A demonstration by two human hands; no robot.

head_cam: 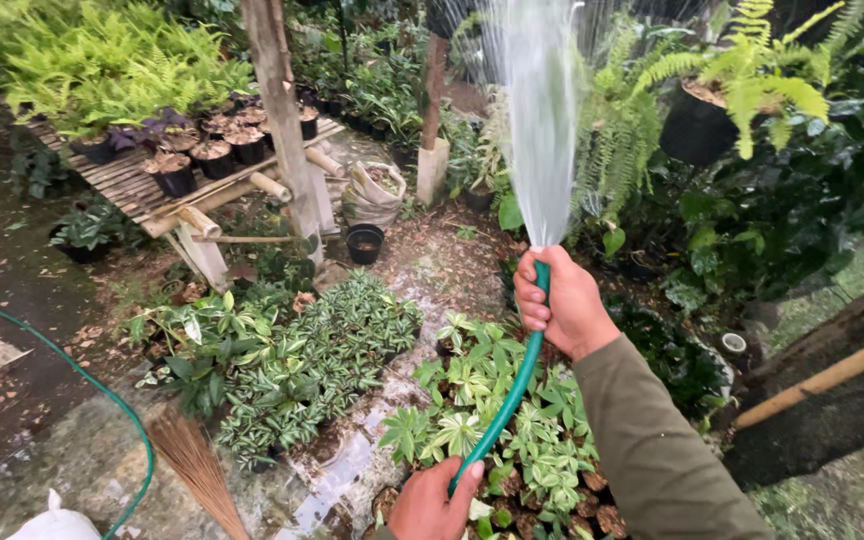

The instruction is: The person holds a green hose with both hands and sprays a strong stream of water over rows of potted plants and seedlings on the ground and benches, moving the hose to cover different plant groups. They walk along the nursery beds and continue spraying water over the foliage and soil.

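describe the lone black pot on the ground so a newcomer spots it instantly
Start at the slatted bamboo bench at upper left, then its leaning wooden post. Right of the post's base, beside a slumped sack, sits the black pot. Unlike the planted bench pots, it stands alone on the ground, holding only soil.

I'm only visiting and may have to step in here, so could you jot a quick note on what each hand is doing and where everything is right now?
Right hand: closed around the end of the green hose, thumb at the opening, fanning the water spray up and away toward the ferns.
Left hand: gripping the hose lower down, near the bottom of the view.
The hose trails off left across the wet ground, past a broom.
Variegated leafy plants sit below the hands; black pots stand on a bamboo bench to the left.
Which plants are already watered cannot be told from here.
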